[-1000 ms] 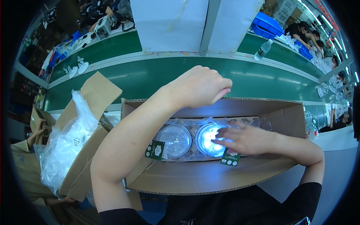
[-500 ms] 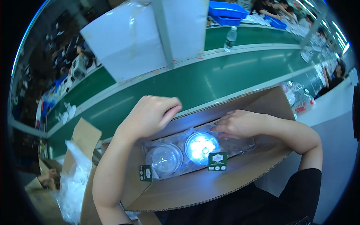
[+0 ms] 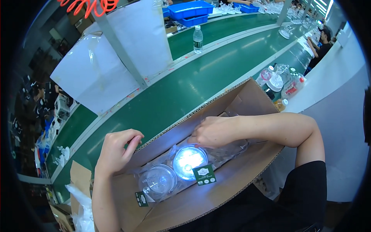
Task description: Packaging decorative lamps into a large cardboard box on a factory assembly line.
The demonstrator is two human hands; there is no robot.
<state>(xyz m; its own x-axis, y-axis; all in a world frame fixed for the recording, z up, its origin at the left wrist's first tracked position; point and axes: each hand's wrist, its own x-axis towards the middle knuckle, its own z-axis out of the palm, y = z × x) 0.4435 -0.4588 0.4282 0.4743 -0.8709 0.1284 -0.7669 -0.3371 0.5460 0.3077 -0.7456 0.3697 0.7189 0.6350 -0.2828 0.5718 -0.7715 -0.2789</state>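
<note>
An open cardboard box (image 3: pixel 247 167) stands in front of me. Inside lie two round clear plastic-covered units in clear plastic wrap, each with a green card tag. The right-hand round lamp (image 3: pixel 189 163) glows bright bluish white; the left-hand round unit (image 3: pixel 157 181) is unlit. My right hand (image 3: pixel 216 131) reaches into the box, its curled fingers down at the lit lamp's far rim. Its fingertips are hidden, so what they grip cannot be made out. Over the box's far left corner, my left hand (image 3: pixel 120 150) is loosely closed, thumb against the curled fingers, nothing visible in it.
Beyond the box runs a green conveyor belt (image 3: pixel 170 96). A water bottle (image 3: pixel 198 40) stands on its far ledge, blue trays (image 3: pixel 191 10) behind. Several drink bottles (image 3: pixel 293 88) crowd the right. Another carton (image 3: pixel 79 181) with clear bags stands at left. People sit farther off.
The whole view has turned to the right. My right hand has moved left, from beside the lit lamp to its far rim. My left hand has drawn away leftward, still curled.
</note>
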